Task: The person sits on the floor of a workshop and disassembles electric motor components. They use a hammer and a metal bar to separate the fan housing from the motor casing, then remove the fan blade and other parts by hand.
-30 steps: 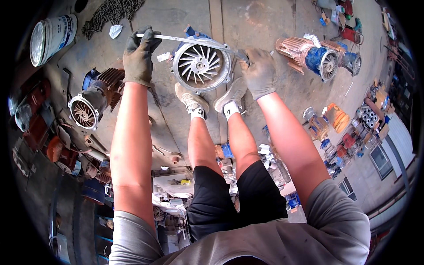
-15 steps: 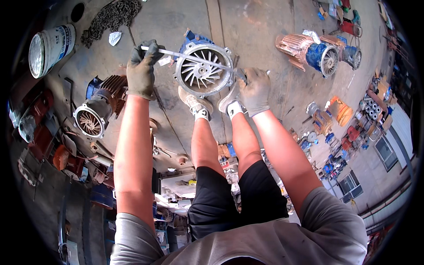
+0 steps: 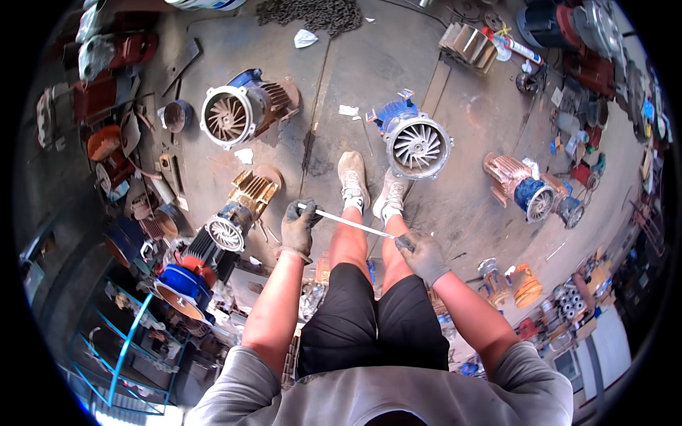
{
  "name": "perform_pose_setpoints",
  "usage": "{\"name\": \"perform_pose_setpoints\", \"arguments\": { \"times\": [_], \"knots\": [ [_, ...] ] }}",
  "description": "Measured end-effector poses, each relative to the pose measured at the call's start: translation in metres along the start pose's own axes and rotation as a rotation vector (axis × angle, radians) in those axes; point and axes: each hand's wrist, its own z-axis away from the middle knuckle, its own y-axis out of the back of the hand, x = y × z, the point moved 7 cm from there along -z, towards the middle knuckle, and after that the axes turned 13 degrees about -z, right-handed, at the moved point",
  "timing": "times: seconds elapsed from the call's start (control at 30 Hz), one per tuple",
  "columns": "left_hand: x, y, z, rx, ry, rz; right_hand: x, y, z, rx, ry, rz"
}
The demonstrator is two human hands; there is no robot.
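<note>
Both hands are gloved. The left hand (image 3: 297, 228) has its fingers closed around one end of a thin flat metal strip (image 3: 348, 222), possibly a steel rule or flat bar; the view is too small to settle which. The right hand (image 3: 420, 254) has its fingers closed on the other end. The strip runs from about 10 o'clock down to 4 o'clock across the person's knees, held in the air above the concrete floor (image 3: 369, 78), just short of the two shoes (image 3: 353, 179).

Risks, as a judgement: the strip is narrow and gripped only at its ends, so a slackened hold on either side could let it swing or drop onto the feet below. The floor around the person is crowded with heavy parts, so a step back toward 7 o'clock risks a trip.

Count: one strip; two gloved hands. Electric motors clearly showing fan ends: one finned blue unit (image 3: 415, 142) at 1 o'clock beyond the shoes, one grey-and-rust unit (image 3: 234, 113) at 11 o'clock, one gold-finned unit (image 3: 238, 216) at 9 o'clock, one copper-and-blue unit (image 3: 522, 186) at 3 o'clock. That makes four. One heap of chain (image 3: 312, 14) lies at 12 o'clock.
</note>
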Motion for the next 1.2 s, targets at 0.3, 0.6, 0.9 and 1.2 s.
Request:
{"name": "perform_pose_setpoints", "arguments": {
  "times": [0.3, 0.6, 0.9, 1.2],
  "knots": [
    [0.084, 0.116, -0.017, 0.264, -0.199, 0.372, -0.152, -0.055, -0.114, -0.165, 0.205, 0.230],
    [0.202, 0.197, -0.175, 0.308, -0.440, 0.308, -0.231, -0.159, -0.244, -0.007, 0.219, 0.219],
    [0.260, 0.222, -0.244, 0.091, -0.504, 0.221, -0.252, -0.215, -0.276, 0.206, 0.227, 0.159],
    [0.275, 0.219, -0.251, 0.015, -0.522, 0.188, -0.245, -0.227, -0.277, 0.217, 0.178, 0.093]
  ]
}}
